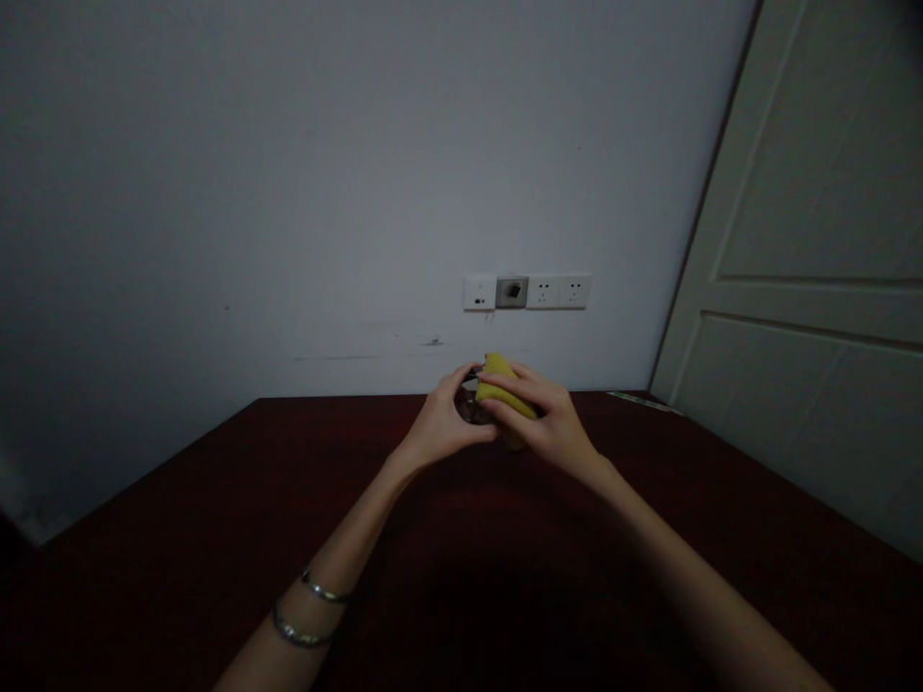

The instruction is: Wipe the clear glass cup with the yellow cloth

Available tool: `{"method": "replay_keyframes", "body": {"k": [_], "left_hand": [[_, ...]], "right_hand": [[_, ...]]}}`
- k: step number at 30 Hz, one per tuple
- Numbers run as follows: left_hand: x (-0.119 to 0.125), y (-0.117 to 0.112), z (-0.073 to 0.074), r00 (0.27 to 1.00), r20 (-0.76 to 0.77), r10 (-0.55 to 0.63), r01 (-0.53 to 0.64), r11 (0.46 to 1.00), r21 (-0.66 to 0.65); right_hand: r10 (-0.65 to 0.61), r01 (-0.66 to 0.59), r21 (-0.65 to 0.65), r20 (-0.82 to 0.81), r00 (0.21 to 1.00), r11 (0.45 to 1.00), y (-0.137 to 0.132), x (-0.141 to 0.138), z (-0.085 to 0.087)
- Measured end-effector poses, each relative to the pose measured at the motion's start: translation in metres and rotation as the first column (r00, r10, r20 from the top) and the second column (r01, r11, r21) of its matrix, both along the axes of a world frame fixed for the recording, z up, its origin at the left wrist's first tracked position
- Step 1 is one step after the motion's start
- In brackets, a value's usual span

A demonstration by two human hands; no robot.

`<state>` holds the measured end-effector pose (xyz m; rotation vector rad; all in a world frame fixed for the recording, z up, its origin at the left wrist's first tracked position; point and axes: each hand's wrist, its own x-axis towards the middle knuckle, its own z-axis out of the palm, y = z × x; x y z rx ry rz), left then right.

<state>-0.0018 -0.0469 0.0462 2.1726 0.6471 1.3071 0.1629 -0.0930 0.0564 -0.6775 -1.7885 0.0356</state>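
Note:
In the middle of the head view, my left hand curls around a small, round, see-through glass, thumb below and fingers above. Much of the glass is covered by my fingers and by a yellow cloth. My right hand pinches this cloth, which looks thick or folded, between thumb and fingers. The cloth presses up against the right side of the glass. Both hands are close together, raised over the far part of the dark red table. Dim light hides the finer detail of the glass.
Behind the table stands a pale wall with a row of sockets and a grey switch plate. A light panelled door rises at the right. Near the table's far right corner lies a thin flat strip.

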Motion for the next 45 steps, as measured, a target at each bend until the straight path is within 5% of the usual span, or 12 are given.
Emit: {"method": "replay_keyframes", "body": {"k": [4,10,15,23,29,34,38,45], "left_hand": [[0.001,0.0,0.002,0.999,-0.01,0.047,-0.046,0.999,0.016],[0.002,-0.006,0.006,0.993,-0.053,0.105,-0.105,0.994,0.006],[0.002,-0.009,0.008,0.987,-0.058,0.153,-0.152,0.988,0.016],[0.003,-0.017,0.016,0.996,-0.01,-0.084,0.082,0.987,-0.139],[0.002,-0.013,0.015,0.973,0.123,-0.196,0.218,0.955,-0.2],[0.001,-0.015,0.018,0.95,0.144,-0.276,0.301,0.933,-0.199],[-0.001,-0.017,0.02,0.946,0.139,-0.294,0.319,0.919,-0.231],[-0.004,-0.018,0.023,0.975,0.081,-0.205,0.215,0.965,-0.152]], "right_hand": [[0.002,-0.011,0.065,0.133,0.991,0.998,-0.005,0.0,0.002],[-0.03,0.019,-0.07,-0.153,0.988,0.997,0.004,0.002,0.0],[0.009,-0.015,0.065,0.091,0.996,0.998,-0.002,0.002,0.001],[0.05,-0.08,-0.119,-0.239,0.97,0.99,0.003,0.008,0.004],[0.099,-0.106,-0.038,-0.144,0.985,0.994,-0.01,0.005,0.01],[0.107,-0.155,-0.143,-0.3,0.948,0.977,-0.004,0.005,0.009],[0.057,-0.135,-0.179,-0.386,0.921,0.974,-0.004,0.003,0.008],[0.038,-0.042,-0.013,-0.195,0.98,0.999,-0.018,-0.002,0.011]]}}
